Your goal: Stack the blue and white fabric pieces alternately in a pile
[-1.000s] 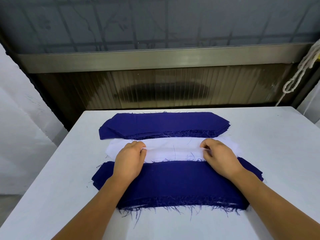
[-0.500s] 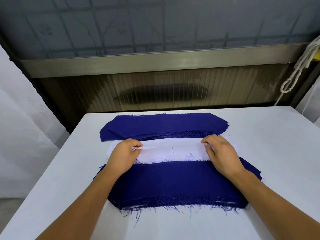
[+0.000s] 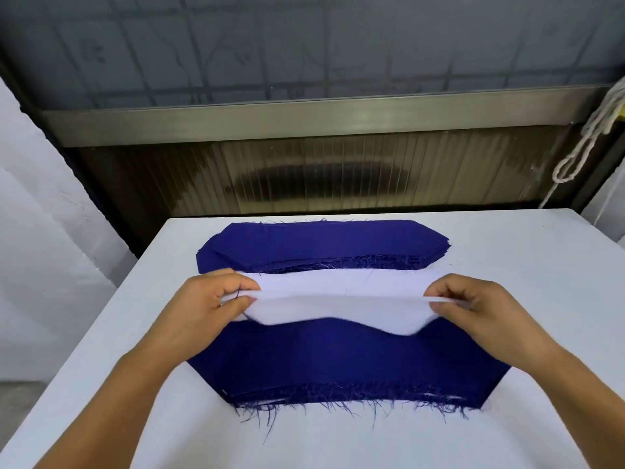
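Here both hands' grips [image 3: 216, 299] [image 3: 473, 302] hide the white piece's [image 3: 338, 309] ends

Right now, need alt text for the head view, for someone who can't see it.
Two hands, left hand and right hand, pinch the ends of a white fabric piece and hold it over the near blue pile on a white table. More white fabric lies under it, with a second blue pile behind.

Garment workshop: cut fabric stacks [image 3: 321, 247], white table [image 3: 527, 265]
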